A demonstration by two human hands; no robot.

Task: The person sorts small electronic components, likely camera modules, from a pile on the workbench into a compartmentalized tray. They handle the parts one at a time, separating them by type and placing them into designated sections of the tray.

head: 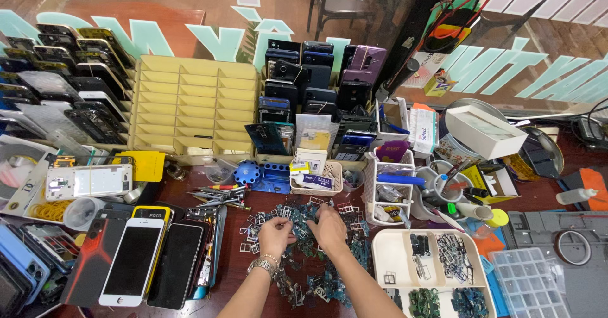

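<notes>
Head view, looking down: my left hand (274, 236) and right hand (329, 229) sit side by side on a pile of small metal trays and blue-green circuit parts (304, 255) spread over the dark worktop (234, 274). Left grip is curled, fingertips pinched into the pile; what exactly it has I cannot tell. Right grip is half closed, fingers down among the trays, hold unclear. A metal watch (263, 266) rides my left wrist. Left of the pile lie several phones (136, 258); right of it, a cream divided tray (405, 261); behind it, a blue tool stand (263, 175).
</notes>
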